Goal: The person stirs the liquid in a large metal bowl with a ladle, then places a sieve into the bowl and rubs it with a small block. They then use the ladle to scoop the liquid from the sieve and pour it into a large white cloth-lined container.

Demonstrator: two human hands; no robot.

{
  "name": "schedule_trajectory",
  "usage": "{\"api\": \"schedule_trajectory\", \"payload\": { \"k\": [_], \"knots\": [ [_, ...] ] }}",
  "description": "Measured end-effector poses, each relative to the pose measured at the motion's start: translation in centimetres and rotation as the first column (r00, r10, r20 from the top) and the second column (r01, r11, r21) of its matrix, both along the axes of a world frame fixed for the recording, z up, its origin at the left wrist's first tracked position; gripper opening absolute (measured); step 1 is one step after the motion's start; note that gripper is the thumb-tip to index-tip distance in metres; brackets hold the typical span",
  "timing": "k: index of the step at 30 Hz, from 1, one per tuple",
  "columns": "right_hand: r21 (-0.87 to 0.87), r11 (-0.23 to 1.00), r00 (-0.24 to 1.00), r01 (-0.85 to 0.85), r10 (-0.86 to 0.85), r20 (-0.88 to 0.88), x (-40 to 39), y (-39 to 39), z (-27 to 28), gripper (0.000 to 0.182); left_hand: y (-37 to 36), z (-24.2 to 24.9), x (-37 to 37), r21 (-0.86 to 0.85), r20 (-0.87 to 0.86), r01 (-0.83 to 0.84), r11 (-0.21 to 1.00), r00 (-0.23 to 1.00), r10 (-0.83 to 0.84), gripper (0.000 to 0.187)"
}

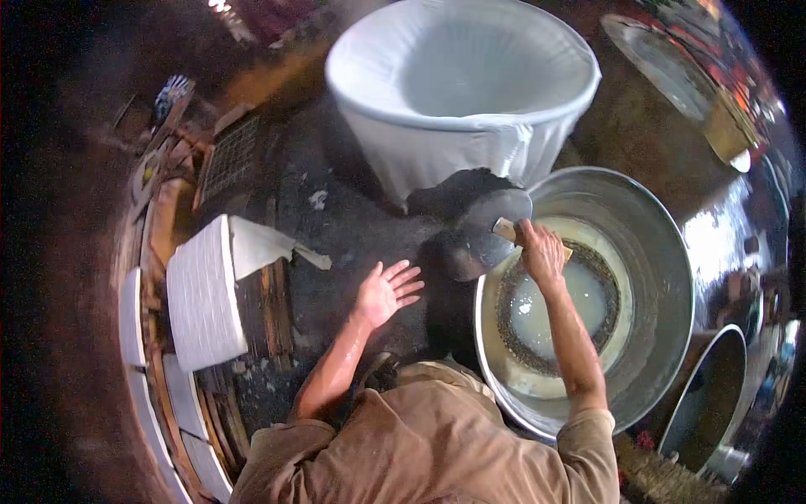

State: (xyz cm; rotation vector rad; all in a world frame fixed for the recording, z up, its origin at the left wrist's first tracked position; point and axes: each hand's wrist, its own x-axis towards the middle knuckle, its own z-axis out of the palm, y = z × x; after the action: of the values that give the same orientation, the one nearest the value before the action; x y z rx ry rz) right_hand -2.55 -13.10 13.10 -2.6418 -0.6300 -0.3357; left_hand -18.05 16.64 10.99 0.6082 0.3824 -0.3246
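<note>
My right hand [541, 250] grips a pale wooden handle over the rim of a large metal basin [659, 294]. A grey rounded metal scoop [489, 235] extends beside the hand toward the floor side; how handle and scoop join is partly hidden. Cloudy pale liquid [537, 307] lies in the basin, with a ring of dark specks. My left hand [388, 294] is held out over the dark floor, palm showing and fingers spread, with nothing in it. Just beyond the scoop stands a tub draped in white cloth [369, 118], the cloth sagging into its mouth.
On the left is a white ridged bundle [201, 294] with a loose flap, near wooden slats [275, 311]. Another metal vessel [705, 399] sits at the lower right. A wire grid [228, 160] leans at the upper left. The dark floor [336, 227] has pale spots.
</note>
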Motion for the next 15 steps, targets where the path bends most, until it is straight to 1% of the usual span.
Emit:
{"api": "schedule_trajectory", "payload": {
  "k": [2, 3, 4, 5, 6, 7, 8, 10, 11, 12, 13, 14, 15],
  "knots": [
    [-0.213, 0.971, 0.994, -0.105, 0.099, -0.039, 1.1, 1.5, -0.5, 0.043, 0.3, 0.1, -1.0, 0.005, 0.001, -0.046, 0.999, 0.999, 0.046, 0.053],
    [-0.279, 0.95, 0.989, -0.143, 0.126, -0.075, 1.9, 2.2, -1.4, 0.034, 0.6, 0.1, -1.3, 0.013, 0.004, -0.056, 0.998, 0.998, 0.056, 0.05],
    [-0.288, 0.945, 0.988, -0.153, 0.138, -0.069, 2.3, 3.0, -1.4, 0.034, 1.1, -0.5, -1.6, 0.004, 0.01, -0.068, 0.998, 0.998, 0.068, 0.05],
    [-0.383, 0.902, 0.977, -0.199, 0.154, -0.146, 2.8, 3.7, -1.5, 0.026, 1.6, -1.4, -2.2, 0.263, 0.002, -0.031, 0.964, 0.999, 0.032, 0.045],
    [-0.471, 0.847, 0.962, -0.245, 0.154, -0.225, 3.1, 4.4, -1.6, 0.019, 2.1, -2.2, -2.6, 0.503, -0.02, 0.014, 0.864, 1.0, -0.004, 0.039],
    [-0.55, 0.803, 0.952, -0.232, 0.071, -0.298, 3.4, 5.5, -1.7, 0.009, 2.4, -2.1, -2.6, 0.609, -0.079, 0.027, 0.793, 0.997, 0.026, 0.029],
    [-0.557, 0.799, 0.954, -0.227, 0.066, -0.294, 3.5, 6.3, -2.1, 0.009, 2.9, -2.5, -2.8, 0.603, -0.074, 0.026, 0.797, 0.997, 0.023, 0.029],
    [-0.542, 0.811, 0.971, -0.219, 0.126, -0.205, 3.1, 7.8, -2.3, 0.012, 4.7, -3.8, -3.4, 0.78, -0.086, 0.096, 0.618, 0.995, -0.045, 0.026],
    [-0.54, 0.805, 0.97, -0.245, 0.198, -0.143, 2.8, 8.1, -2.2, 0.015, 5.6, -4.4, -3.8, 0.805, -0.062, 0.076, 0.588, 0.997, -0.044, 0.026],
    [-0.543, 0.805, 0.97, -0.241, 0.184, -0.158, 2.2, 8.3, -2.3, 0.015, 7.1, -5.2, -4.5, 0.799, -0.075, 0.095, 0.593, 0.995, -0.058, 0.026],
    [-0.404, 0.889, 0.975, -0.217, 0.174, -0.142, 1.2, 8.7, -1.8, 0.014, 9.1, -6.6, -5.3, 0.871, -0.076, 0.121, 0.475, 0.991, -0.113, 0.025],
    [-0.255, 0.948, 0.978, -0.189, 0.16, -0.133, -0.2, 9.2, -0.8, 0.013, 10.7, -7.6, -6.6, 0.926, -0.089, 0.143, 0.351, 0.982, -0.166, 0.024],
    [-0.045, 0.978, 0.975, -0.205, 0.2, -0.094, -2.4, 9.5, 0.2, 0.009, 12.1, -8.5, -8.4, 0.958, -0.082, 0.118, 0.261, 0.986, -0.143, 0.02]
  ]
}}
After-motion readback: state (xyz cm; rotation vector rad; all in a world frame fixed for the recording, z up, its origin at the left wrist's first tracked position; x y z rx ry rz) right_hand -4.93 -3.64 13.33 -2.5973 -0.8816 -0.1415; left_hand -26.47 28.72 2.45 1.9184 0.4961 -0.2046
